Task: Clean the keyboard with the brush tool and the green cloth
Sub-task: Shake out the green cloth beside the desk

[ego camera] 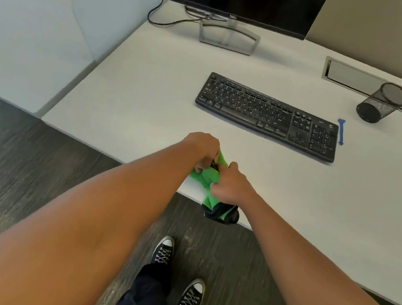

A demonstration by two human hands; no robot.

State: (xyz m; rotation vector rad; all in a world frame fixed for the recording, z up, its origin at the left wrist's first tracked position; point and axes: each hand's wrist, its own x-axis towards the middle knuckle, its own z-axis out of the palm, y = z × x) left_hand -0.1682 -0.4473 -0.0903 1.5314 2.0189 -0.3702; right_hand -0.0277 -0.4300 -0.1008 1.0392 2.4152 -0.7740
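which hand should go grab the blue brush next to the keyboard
Probably the right hand. The blue brush lies off the keyboard's right end, on that hand's side. Both hands grip the green cloth, and the left hand could keep holding it.

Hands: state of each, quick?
Left hand: gripping the green cloth.
Right hand: gripping the same cloth.
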